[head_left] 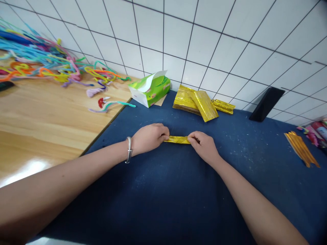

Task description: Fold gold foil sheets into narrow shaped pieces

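Observation:
A narrow folded strip of shiny gold foil paper (178, 140) stretches between my two hands, low over the dark blue mat (163, 190). My left hand (150, 137), with a silver bangle on its wrist, pinches the strip's left end. At the right end, the thumb and fingers of my right hand (203, 144) are closed on the paper. My fingers hide both ends of the strip. Beyond the hands lies a stack of gold foil sheets (184, 97), with one sheet (205, 106) slanting off it. Folded gold pieces (223, 106) lie just right of that stack.
A green tissue packet (159, 89) sits by the tiled wall (176, 37). Colourful pipe cleaners (51, 64) heap on the wooden table (51, 126) at left. A black phone-like slab (267, 104) leans against the wall. Folded gold-orange strips (301, 149) lie at far right.

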The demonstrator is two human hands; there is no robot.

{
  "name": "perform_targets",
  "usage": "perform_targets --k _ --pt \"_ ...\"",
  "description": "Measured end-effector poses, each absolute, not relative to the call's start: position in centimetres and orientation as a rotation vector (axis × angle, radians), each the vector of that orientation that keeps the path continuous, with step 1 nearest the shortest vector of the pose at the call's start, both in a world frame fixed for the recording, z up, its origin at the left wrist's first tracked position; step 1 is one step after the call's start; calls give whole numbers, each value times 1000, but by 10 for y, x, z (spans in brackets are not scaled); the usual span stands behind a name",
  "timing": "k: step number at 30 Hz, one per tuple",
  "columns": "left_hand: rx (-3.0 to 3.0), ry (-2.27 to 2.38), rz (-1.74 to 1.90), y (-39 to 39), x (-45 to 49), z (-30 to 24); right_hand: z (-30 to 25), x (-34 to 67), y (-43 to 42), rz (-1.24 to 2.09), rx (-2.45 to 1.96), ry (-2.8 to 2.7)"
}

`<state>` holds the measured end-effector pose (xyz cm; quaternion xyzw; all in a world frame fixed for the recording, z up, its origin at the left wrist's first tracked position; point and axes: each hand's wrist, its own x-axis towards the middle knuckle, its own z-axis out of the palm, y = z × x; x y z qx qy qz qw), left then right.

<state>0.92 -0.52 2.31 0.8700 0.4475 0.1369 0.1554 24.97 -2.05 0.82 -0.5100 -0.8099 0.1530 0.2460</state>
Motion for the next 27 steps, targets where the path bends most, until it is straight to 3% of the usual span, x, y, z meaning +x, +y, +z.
perform_targets --k 12,27 --pt "2626 1311 334 -5 11 20 5 245 -26 169 -1370 -2239" --pt "2559 1287 318 -1 11 23 4 247 -23 236 -1334 -2224"
